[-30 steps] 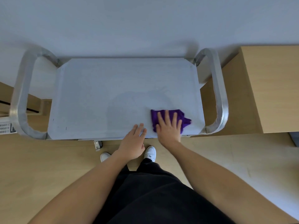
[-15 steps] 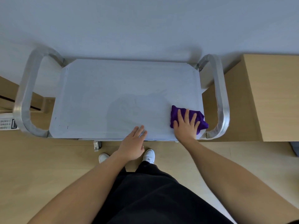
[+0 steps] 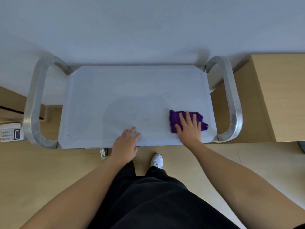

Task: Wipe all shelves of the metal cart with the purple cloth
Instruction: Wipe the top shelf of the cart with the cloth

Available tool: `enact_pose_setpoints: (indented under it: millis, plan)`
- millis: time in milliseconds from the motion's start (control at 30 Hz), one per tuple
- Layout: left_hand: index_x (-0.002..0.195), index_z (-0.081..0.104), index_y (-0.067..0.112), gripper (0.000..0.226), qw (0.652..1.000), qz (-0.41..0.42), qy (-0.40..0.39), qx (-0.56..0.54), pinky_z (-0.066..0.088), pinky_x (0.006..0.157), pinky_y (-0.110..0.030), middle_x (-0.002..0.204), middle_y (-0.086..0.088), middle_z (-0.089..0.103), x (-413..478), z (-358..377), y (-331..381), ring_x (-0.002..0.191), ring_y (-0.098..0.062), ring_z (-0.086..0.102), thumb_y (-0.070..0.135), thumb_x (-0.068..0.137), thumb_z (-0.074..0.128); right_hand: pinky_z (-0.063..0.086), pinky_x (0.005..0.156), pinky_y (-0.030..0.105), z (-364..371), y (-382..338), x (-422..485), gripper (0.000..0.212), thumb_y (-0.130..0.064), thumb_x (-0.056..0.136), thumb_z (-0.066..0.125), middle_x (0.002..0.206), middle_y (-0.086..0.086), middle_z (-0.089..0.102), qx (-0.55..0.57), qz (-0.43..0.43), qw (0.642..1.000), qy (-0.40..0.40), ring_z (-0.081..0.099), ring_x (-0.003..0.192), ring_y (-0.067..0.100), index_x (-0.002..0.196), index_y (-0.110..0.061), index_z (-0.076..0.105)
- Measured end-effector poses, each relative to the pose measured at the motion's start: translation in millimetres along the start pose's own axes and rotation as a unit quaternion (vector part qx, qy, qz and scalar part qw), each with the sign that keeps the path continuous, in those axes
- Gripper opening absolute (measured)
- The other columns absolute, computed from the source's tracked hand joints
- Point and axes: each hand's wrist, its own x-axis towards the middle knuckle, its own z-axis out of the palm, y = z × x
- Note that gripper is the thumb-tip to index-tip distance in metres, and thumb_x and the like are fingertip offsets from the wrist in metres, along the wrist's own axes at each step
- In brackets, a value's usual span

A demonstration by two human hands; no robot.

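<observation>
Background: a pale grey-white wall point(image 3: 148, 22) is seen behind the cart, and a light wooden floor point(image 3: 49, 171) beneath it.
Cart: the silver metal cart point(image 3: 132, 90) is viewed from above, so only its flat rectangular top shelf is shown; the lower shelves are hidden by it.
Handles: a looped metal left handle point(image 3: 33, 103) and a looped metal right handle point(image 3: 231, 96) are fitted at the two ends.
Cloth: the crumpled purple cloth point(image 3: 175, 118) is laid on the top shelf, in the near right area, close to the right handle but apart from it.
Right hand: the right hand point(image 3: 189, 129) is laid palm down on the cloth, fingers straight and slightly spread; the cloth is pressed to the shelf, not pinched.
Left hand: the left hand point(image 3: 125, 142) is rested on the near edge of the shelf, near the middle, fingers straight and close together; nothing is held.
Surroundings: a light wooden cabinet point(image 3: 280, 96) is placed just beside the right handle; a white desk telephone point(image 3: 9, 132) is seen beside the left handle.
Person: black trousers point(image 3: 148, 204) and one white shoe point(image 3: 156, 160) are seen on the near side of the cart.
</observation>
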Motion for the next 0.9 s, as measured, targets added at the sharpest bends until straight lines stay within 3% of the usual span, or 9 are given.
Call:
enact_pose_setpoints:
  millis: [100,200,367,467,567,667,767,833,900]
  plan:
    - [0.145,0.035,0.025,0.052,0.998,-0.062,0.011,-0.005,0.046,0.101,-0.041,0.161,-0.003,0.014,-6.6,-6.5,-32.7,0.147,-0.03,0.017,0.021,0.094,0.046,0.0,0.121,0.056,-2.0,-5.3,3.7,0.059,-0.047,0.102,0.026,0.165,0.002,0.0,0.041,0.071,0.997,-0.004,-0.006,0.15,0.036,0.156,-0.033,0.008]
    - [0.148,0.029,0.029,0.055,0.999,-0.046,-0.006,-0.01,0.05,0.096,-0.039,0.162,0.002,0.008,-9.7,-9.4,-54.4,0.147,-0.03,0.013,0.021,0.096,0.045,0.0,0.119,0.057,8.7,-57.8,-4.0,0.057,-0.042,0.101,0.029,0.165,0.001,0.0,0.054,0.093,0.994,0.004,-0.005,0.149,0.039,0.155,-0.035,0.009]
    - [0.15,0.024,0.028,0.058,0.999,-0.01,-0.036,0.011,0.051,0.094,-0.039,0.162,0.001,0.006,-9.5,-13.3,-65.2,0.146,-0.03,0.015,0.025,0.096,0.047,-0.003,0.119,0.054,42.0,-173.2,-35.3,0.057,-0.041,0.101,0.03,0.165,0.001,0.0,0.003,-0.087,0.996,-0.032,-0.006,0.15,0.038,0.154,-0.034,0.012]
    - [0.15,0.026,0.026,0.061,0.998,0.034,-0.029,0.04,0.05,0.096,-0.037,0.162,0.002,0.011,-9.7,-17.5,-81.7,0.145,-0.026,0.021,0.023,0.093,0.05,-0.005,0.119,0.05,43.3,-180.4,-35.7,0.056,-0.047,0.102,0.025,0.165,-0.001,0.002,-0.007,-0.11,0.993,-0.031,-0.006,0.151,0.033,0.154,-0.035,0.01]
    - [0.146,0.035,0.025,0.057,0.996,0.074,-0.02,0.046,0.049,0.09,-0.035,0.162,0.002,0.016,-8.8,-25.0,-105.6,0.144,-0.022,0.025,0.019,0.092,0.05,0.003,0.12,0.051,30.5,-142.3,-16.9,0.057,-0.051,0.101,0.026,0.165,-0.005,0.004,-0.019,-0.034,0.999,-0.001,0.0,0.151,0.028,0.154,-0.038,0.01]
    - [0.142,0.043,0.023,0.049,0.998,0.043,-0.001,0.034,0.051,0.085,-0.035,0.16,0.0,0.02,-7.4,-33.8,-127.8,0.144,-0.023,0.026,0.019,0.093,0.048,0.006,0.12,0.055,12.6,-102.5,1.9,0.057,-0.049,0.102,0.025,0.165,-0.004,0.004,0.039,0.097,0.995,0.0,-0.001,0.151,0.031,0.155,-0.036,0.009]
    - [0.146,0.038,0.025,0.051,0.998,0.046,-0.001,0.038,0.05,0.087,-0.033,0.161,0.003,0.016,-4.2,-37.8,-146.7,0.146,-0.02,0.021,0.02,0.095,0.045,0.003,0.119,0.058,15.5,-117.5,5.8,0.056,-0.042,0.103,0.025,0.165,-0.001,0.001,0.073,0.147,0.986,0.01,-0.005,0.15,0.036,0.155,-0.034,0.007]
    - [0.147,0.034,0.027,0.054,0.997,0.063,-0.008,0.04,0.05,0.089,-0.032,0.162,0.005,0.014,-3.1,-39.0,-153.3,0.146,-0.019,0.019,0.02,0.095,0.045,0.002,0.118,0.059,26.3,-161.0,0.7,0.058,-0.036,0.102,0.031,0.165,0.0,0.001,0.069,0.152,0.986,0.027,-0.003,0.149,0.039,0.155,-0.032,0.01]
    - [0.148,0.033,0.027,0.056,0.997,0.066,-0.016,0.038,0.049,0.092,-0.033,0.162,0.004,0.013,-4.7,-40.5,-154.8,0.146,-0.019,0.019,0.018,0.094,0.045,-0.001,0.118,0.057,41.1,-215.0,-11.3,0.06,-0.034,0.101,0.034,0.165,-0.001,-0.001,0.044,0.084,0.995,0.022,-0.005,0.15,0.038,0.155,-0.032,0.009]
